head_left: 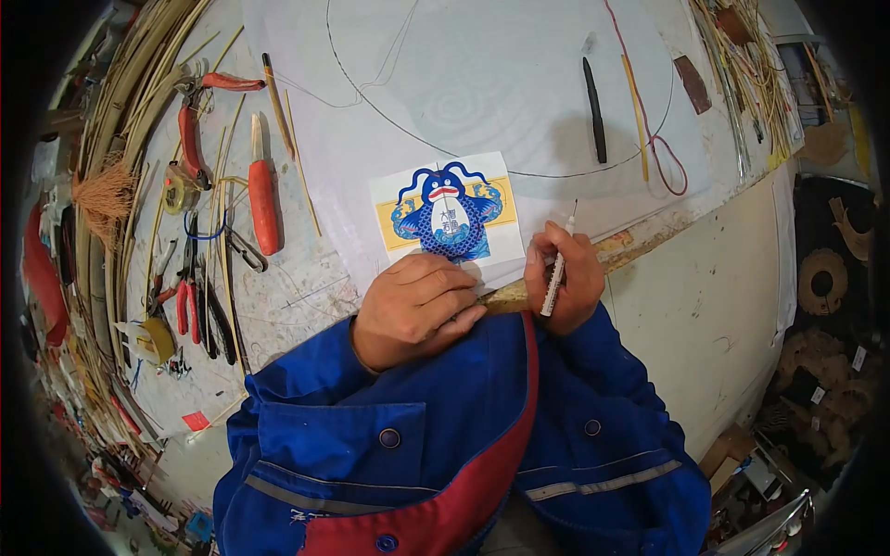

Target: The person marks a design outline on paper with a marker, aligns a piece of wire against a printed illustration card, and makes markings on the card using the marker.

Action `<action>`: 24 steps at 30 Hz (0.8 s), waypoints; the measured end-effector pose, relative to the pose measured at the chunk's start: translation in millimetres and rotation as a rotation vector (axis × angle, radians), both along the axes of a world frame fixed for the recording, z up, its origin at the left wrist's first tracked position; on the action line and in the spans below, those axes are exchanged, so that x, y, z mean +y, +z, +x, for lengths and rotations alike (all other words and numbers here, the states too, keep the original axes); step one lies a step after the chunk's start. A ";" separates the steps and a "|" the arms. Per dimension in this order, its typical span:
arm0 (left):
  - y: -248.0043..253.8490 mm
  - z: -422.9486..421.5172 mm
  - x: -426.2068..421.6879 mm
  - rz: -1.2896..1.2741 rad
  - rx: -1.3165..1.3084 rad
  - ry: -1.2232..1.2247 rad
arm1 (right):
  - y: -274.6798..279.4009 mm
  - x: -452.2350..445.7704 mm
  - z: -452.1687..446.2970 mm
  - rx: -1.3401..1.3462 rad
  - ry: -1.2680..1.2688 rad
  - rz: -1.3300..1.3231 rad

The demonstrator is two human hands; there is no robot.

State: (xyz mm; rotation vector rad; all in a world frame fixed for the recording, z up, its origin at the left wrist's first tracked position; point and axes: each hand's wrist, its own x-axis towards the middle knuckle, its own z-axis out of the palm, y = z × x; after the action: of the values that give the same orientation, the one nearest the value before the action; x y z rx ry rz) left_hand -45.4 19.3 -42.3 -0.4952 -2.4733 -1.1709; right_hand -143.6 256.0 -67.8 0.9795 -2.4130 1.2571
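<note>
My right hand (571, 278) is closed around a slim white pen (553, 287) with dark lettering, its thin tip pointing up and away from the table edge. On the table before me lies a printed picture (505, 241) of a blue fish-like figure with a red mouth, long feelers and Chinese characters on its white belly. My left hand (417, 306) rests palm down over the picture's lower edge, fingers loosely bent and side by side; its fingertips are partly hidden. Beneath the picture spreads a large white sheet (334, 176) with a big curved line.
Left of the sheet lie red-handled pliers (190, 139), a red-handled knife (263, 204), cutters (188, 306) and a yellow tape roll (153, 341). Bamboo strips (120, 120) line the left side. A black pen (594, 111) and red cord (663, 167) lie at upper right.
</note>
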 end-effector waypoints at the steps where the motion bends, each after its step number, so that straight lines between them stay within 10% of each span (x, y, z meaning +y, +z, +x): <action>1: 0.3 -0.3 -0.1 -0.002 0.003 -0.001 | 0.1 -0.2 -0.2 0.002 -0.001 0.002; 24: 0.4 8.6 2.0 0.020 -0.025 0.082 | -3.2 0.6 -0.5 0.005 -0.006 -0.014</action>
State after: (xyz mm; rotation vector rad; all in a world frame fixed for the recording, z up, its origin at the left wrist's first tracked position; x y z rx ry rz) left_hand -36.8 21.3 -42.0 -0.3712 -2.4756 -1.1756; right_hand -144.1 256.6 -71.0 0.9701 -2.3978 1.2666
